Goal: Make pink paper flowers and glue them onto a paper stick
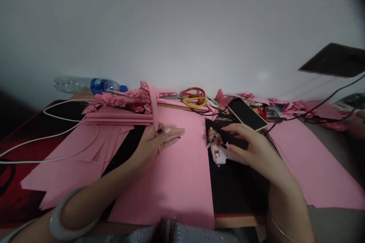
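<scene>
My left hand (pixel 164 136) is over a large pink paper sheet (pixel 182 182), its fingers straight and close together. A pink rolled paper strip (pixel 154 104) runs upright into its grip, between thumb and fingers, and a bit of it shows below. My right hand (pixel 251 146) curves with thumb and fingers apart above a pale hot glue gun (pixel 218 153), which lies on the black mat. The thumb tip is close to the gun; whether it touches I cannot tell. The gun's nozzle end looks stained brown-orange.
Pink paper flowers (pixel 114 100) and rolled tubes (pixel 119 118) lie at the back left, near a plastic bottle (pixel 99 84). Scissors (pixel 195 97) and a phone (pixel 247 114) lie behind. Pink sheets (pixel 313 163) are at right, cut sheets (pixel 74 167) at left, crossed by a white cable (pixel 57 160).
</scene>
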The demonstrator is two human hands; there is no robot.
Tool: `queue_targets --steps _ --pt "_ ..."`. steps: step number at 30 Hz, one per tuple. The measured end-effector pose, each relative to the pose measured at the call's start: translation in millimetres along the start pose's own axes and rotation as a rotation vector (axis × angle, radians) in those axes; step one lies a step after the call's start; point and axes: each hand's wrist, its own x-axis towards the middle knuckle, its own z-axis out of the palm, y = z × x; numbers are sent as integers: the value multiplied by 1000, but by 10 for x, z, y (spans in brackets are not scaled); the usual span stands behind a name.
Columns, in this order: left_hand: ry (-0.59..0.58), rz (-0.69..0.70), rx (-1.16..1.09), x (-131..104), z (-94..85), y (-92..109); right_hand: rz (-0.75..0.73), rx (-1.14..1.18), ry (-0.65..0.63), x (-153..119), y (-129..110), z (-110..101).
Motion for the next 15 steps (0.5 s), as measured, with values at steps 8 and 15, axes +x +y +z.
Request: queue_targets --steps 8,15 --pt "-46 -38 24 -36 42 12 -369 -10 -224 233 -609 531" --pt "-118 -104 17 -31 34 4 -334 195 -213 416 -516 728"
